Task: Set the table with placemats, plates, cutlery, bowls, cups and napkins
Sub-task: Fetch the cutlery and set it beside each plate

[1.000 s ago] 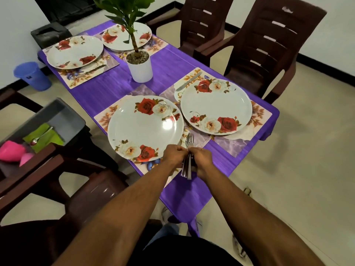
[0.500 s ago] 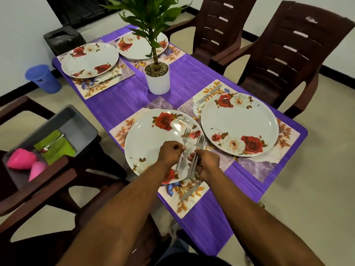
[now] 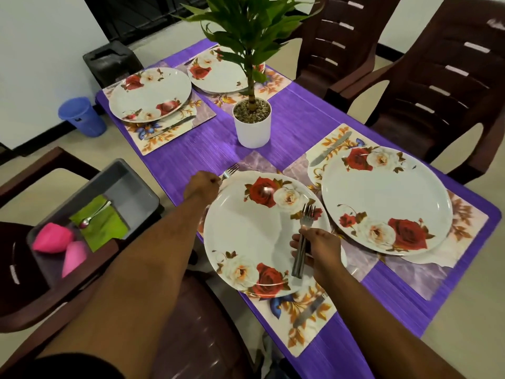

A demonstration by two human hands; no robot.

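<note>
While gray bin (image 3: 131, 187): green napkins (image 3: 105, 224).

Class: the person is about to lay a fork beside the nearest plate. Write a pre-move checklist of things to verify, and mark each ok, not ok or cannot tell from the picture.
1. Left hand grips a single fork with tines pointing away: ok.
2. Fork is past the far-left rim of the nearest plate, not over it: ok.
3. Bare placemat under the fork to receive it: cannot tell, the hand hides most of that spot.
4. Right hand keeps the spare forks bundled: ok.
5. Spare forks clear of the plate: not ok, they hang over it.
6. Knife already laid on the plate's other side: ok.
</note>
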